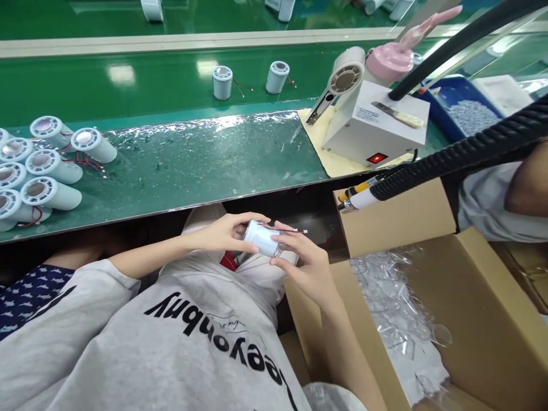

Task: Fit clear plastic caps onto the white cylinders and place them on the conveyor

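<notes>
The pale blue cylinder [259, 240] looks stiff and fairly light, its smooth side perhaps a little slippery; the thin wires [293, 230] seem the fragile part — the round body is the place to hold. It sits above the lap [266, 281], between the hands: the left hand [229, 233] grips one end, the right hand [310, 268] pinches the other

A person's left hand [234, 233] and right hand [309, 265] hold a pale blue cylinder [260, 238] with thin red wires [293, 230] between them. On the green desk [214, 165], similar cylinders [49, 164] cluster at the left; a white machine [363, 134] with a lit red switch [377, 158] stands at the right. Beyond, two upright cylinders [222, 85] stand on a green belt [149, 85]. Beside the right arm, an open cardboard box [479, 302] contains clear plastic pieces [391, 297].
</notes>
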`<action>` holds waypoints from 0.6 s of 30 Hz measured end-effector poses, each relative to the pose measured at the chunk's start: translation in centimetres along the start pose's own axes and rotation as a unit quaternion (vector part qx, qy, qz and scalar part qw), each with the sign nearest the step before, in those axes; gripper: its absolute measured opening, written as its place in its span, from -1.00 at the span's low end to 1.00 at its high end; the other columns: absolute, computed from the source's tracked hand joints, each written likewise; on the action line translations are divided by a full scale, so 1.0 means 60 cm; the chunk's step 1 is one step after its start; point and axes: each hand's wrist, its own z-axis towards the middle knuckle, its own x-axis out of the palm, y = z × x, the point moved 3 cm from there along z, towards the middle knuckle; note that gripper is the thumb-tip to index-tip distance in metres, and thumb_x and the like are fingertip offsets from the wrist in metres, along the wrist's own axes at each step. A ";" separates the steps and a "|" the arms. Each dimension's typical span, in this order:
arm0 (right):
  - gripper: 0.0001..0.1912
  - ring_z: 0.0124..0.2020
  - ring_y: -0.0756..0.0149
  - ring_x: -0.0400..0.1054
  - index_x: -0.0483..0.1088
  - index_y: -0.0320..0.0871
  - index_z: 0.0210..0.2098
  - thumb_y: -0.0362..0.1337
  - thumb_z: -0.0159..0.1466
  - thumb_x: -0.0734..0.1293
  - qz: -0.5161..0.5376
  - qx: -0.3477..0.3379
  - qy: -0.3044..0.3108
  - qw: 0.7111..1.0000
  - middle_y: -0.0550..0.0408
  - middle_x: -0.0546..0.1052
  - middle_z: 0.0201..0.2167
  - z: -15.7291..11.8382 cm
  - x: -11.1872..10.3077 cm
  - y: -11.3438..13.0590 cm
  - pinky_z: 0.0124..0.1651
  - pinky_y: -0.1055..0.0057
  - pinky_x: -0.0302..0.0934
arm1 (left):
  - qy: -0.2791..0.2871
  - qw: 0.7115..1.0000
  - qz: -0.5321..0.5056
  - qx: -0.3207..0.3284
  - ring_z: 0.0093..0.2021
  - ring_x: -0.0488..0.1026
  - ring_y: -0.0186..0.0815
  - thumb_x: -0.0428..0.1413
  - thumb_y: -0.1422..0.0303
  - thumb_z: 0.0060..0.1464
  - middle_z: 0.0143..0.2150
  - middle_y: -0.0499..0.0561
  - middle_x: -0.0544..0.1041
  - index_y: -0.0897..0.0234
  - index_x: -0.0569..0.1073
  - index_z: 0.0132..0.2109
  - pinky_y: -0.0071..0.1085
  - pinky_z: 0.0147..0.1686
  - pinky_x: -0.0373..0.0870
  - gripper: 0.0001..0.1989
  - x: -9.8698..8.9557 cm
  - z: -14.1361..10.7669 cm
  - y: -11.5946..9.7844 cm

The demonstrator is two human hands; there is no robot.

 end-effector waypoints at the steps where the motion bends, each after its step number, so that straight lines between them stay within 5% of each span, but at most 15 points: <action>1: -0.64 0.19 0.03 0.47 0.61 0.10 0.00 -0.29 0.21 0.55 -0.020 -0.019 0.000 1.000 0.01 0.59 0.15 -0.003 -0.001 0.002 0.20 0.12 0.39 | -0.001 1.000 -0.013 -0.008 -0.06 0.57 -0.25 0.37 0.30 0.00 0.21 0.22 0.51 0.25 0.41 0.28 -0.30 -0.07 0.51 -0.31 0.002 -0.002 0.000; 4: -0.66 0.21 0.07 0.47 0.55 0.10 0.04 -0.26 0.28 0.52 -0.016 -0.035 -0.001 0.999 0.02 0.59 0.15 -0.012 -0.002 0.001 0.23 0.17 0.37 | 0.017 0.999 -0.027 -0.010 -0.07 0.56 -0.26 0.38 0.29 0.00 0.23 0.21 0.50 0.21 0.38 0.32 -0.33 -0.09 0.51 -0.26 0.005 -0.005 -0.004; 12: -0.66 0.10 0.13 0.53 0.52 0.03 -0.01 -0.06 0.27 0.52 0.102 0.065 0.005 0.993 0.00 0.60 0.08 -0.022 0.004 -0.010 0.14 0.21 0.47 | 0.051 0.994 0.069 0.063 0.25 0.46 -0.07 0.44 0.26 -0.04 0.31 0.19 0.47 0.13 0.41 0.33 -0.26 0.13 0.45 -0.22 0.002 -0.011 -0.019; 18: -0.61 0.04 0.13 0.53 0.50 0.01 -0.02 0.01 0.25 0.52 0.144 0.110 0.002 0.983 0.01 0.61 0.02 -0.018 0.005 -0.008 0.03 0.25 0.49 | 0.051 0.982 0.126 0.133 0.31 0.42 -0.08 0.42 0.25 0.00 0.32 0.18 0.46 0.12 0.45 0.31 -0.20 0.24 0.40 -0.29 -0.001 -0.011 -0.024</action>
